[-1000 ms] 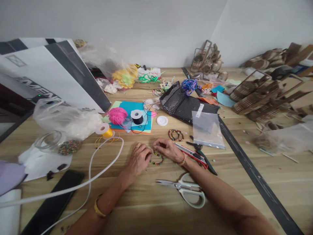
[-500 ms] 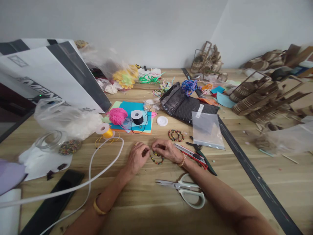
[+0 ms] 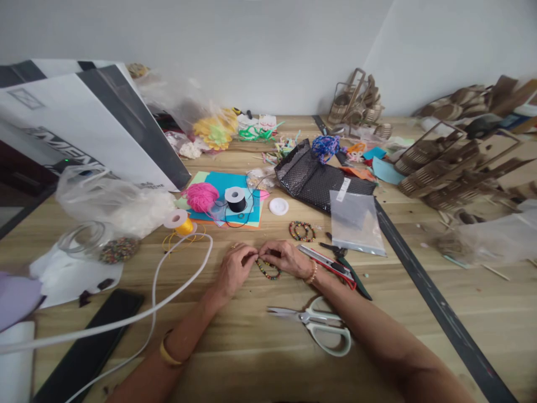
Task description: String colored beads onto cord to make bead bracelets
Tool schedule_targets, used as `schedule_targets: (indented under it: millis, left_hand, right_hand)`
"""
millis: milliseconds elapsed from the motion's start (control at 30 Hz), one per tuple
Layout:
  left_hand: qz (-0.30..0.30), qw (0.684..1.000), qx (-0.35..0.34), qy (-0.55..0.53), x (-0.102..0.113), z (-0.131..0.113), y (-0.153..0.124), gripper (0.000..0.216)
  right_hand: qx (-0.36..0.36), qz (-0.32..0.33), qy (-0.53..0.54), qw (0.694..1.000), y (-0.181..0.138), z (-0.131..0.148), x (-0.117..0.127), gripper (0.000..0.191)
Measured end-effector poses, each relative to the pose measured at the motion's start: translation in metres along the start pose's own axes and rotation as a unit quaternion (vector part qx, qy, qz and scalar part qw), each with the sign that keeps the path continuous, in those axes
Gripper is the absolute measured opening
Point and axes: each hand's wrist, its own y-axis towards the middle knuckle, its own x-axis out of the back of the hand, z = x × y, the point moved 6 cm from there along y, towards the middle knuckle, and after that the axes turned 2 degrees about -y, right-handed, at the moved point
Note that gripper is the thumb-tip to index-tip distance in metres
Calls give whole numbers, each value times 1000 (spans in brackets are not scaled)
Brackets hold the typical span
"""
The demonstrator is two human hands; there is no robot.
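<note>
A wide, pale tabletop (image 3: pixel 235 364) of streaky-grained wood carries a crowded spread, where anything dropped could roll out of reach. At left stands a tall, smooth white bag (image 3: pixel 104 134) with a dark band, while a padded black mailer (image 3: pixel 304 180), dimpled and shiny, lies toward the right. A rounded, slack white cable (image 3: pixel 84 336) curls near the left forearm (image 3: pixel 193 330) and could snag it if the arm swings outward. At centre, the left hand (image 3: pixel 235 270) and right hand (image 3: pixel 285 258) meet over a beaded loop (image 3: pixel 268 276), each grip pinching its far end, thumb against fingertips; the strand there is too fine to make out. Pale-handled scissors (image 3: pixel 304 318), steel blades pointing left, lie just beside the right forearm (image 3: pixel 364 319), which might knock them if it drops. A red-edged utility knife (image 3: pixel 329 266) sits near the right hand, a cut risk if its blade is out, which cannot be told. Farther back, black cord winds round a white spool (image 3: pixel 235 200). Smallest are the loop's round, multicoloured beads, which could slide off and scatter should either pinch slip.
</note>
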Motion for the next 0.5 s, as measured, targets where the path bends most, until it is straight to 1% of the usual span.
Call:
schedule_targets:
  millis: [200,300,433,500]
  left_hand:
    - [-5,1000,-5,-15,-1,-1,-1,10]
    - [-3,1000,-20,-18,-1,-3,-2,11]
    - [0,997,-80,0,-2,-14,-6,10]
    - [19,993,-116,11,-4,-22,-8,11]
  right_hand:
    - [-22,-14,51,998,-1,-4,1,15]
    - [-35,-34,85,995,-1,-7,2,15]
    - [-51,-80,97,991,0,-11,5,14]
    - [-59,-103,95,988,-1,-15,7,13]
